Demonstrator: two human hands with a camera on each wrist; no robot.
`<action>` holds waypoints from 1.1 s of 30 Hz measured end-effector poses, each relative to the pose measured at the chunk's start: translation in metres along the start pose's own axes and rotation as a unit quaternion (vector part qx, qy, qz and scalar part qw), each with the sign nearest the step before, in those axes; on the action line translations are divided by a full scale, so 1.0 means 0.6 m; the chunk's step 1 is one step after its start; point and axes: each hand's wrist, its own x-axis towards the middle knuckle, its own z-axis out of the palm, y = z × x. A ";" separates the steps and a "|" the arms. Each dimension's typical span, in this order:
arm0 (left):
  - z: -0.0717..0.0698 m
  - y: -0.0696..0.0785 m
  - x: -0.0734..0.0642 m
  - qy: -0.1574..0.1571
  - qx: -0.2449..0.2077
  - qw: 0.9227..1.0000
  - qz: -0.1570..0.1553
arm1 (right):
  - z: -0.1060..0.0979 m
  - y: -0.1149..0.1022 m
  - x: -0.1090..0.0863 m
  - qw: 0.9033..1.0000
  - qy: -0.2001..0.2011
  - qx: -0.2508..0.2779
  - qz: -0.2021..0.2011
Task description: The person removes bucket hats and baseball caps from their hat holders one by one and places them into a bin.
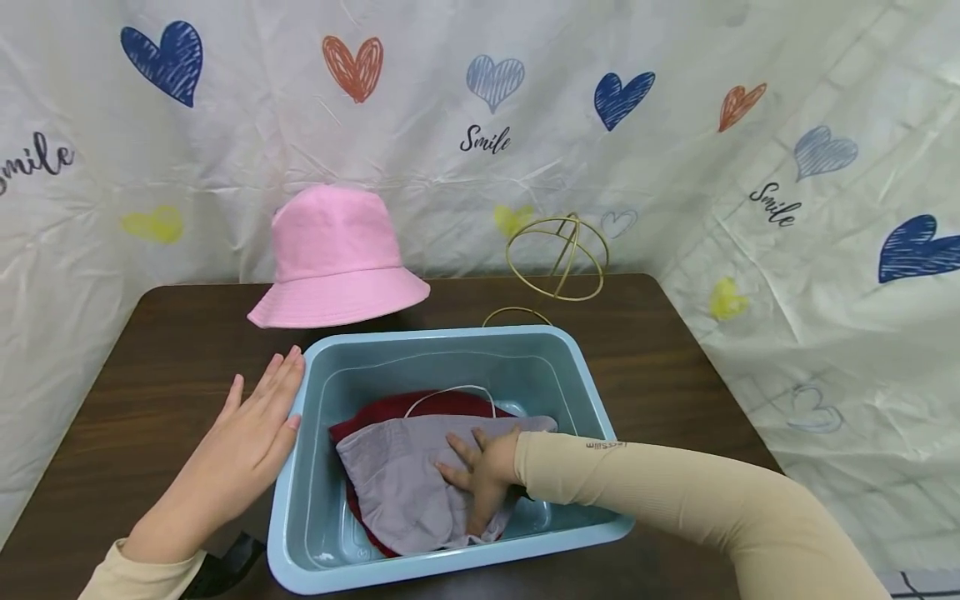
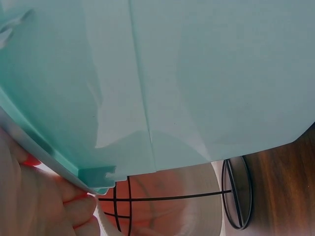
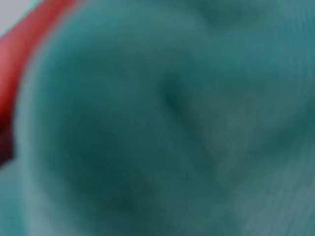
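Observation:
A light blue plastic bin [image 1: 450,575] stands on the table. My left hand [image 1: 236,462] lies along the bin's left rim, fingers straight; the left wrist view shows the bin's outer side [image 2: 197,88] close up beside the fingers [image 2: 44,206]. Inside the bin, a flattened grey fabric item [image 1: 401,475] with a thin white cord [image 1: 453,388] covers a dark red fabric item [image 1: 375,410]. My right hand [image 1: 483,475] reaches in over the bin's right side and presses on the grey fabric with spread fingers. The right wrist view is filled by blurred fabric [image 3: 172,123].
Behind the bin, a pink bucket hat [image 1: 337,250] sits at the back left, on a wire stand [image 2: 167,198] in the left wrist view. A gold wire stand [image 1: 558,296] is at the back right. A printed white cloth [image 1: 420,125] hangs behind the dark wooden table [image 1: 660,375].

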 end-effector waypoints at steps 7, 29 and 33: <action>-0.004 0.002 0.004 -0.003 0.012 1.000 -0.001 | -0.009 0.006 0.005 0.999 -0.018 0.037 -0.005; -0.008 -0.003 0.003 -0.012 0.013 1.000 -0.023 | -0.104 -0.042 -0.028 0.954 0.117 0.100 -0.259; -0.008 -0.003 0.004 -0.013 0.010 1.000 -0.026 | -0.088 -0.054 -0.010 0.960 0.139 0.069 -0.234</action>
